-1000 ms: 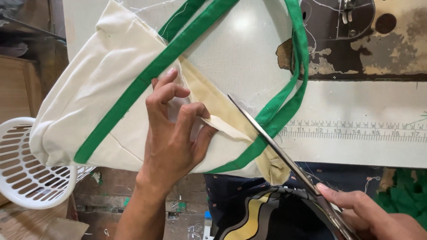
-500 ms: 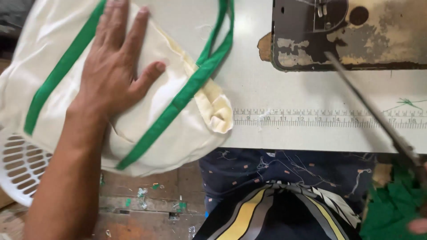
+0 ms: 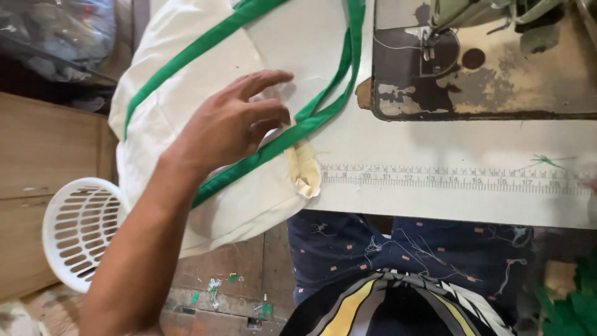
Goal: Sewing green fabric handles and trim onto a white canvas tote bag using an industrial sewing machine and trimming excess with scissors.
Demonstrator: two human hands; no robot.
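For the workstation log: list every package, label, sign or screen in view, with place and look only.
Printed ruler strip: along the white table's front edge, right of the cream bag under the left hand; long, narrow, black marks on white.
Clear plastic bag: top left corner, crumpled, contents unclear.
No signs or screens.

The bag (image 3: 180,118) lies on the left end of the table (image 3: 448,143), overhanging its front and left edges, with the left hand (image 3: 227,124) on top. The sewing machine (image 3: 485,56) sits at the rear right. A ruler strip (image 3: 454,178) runs along the table's front edge, and a basket (image 3: 78,230) stands below, left of the bag.
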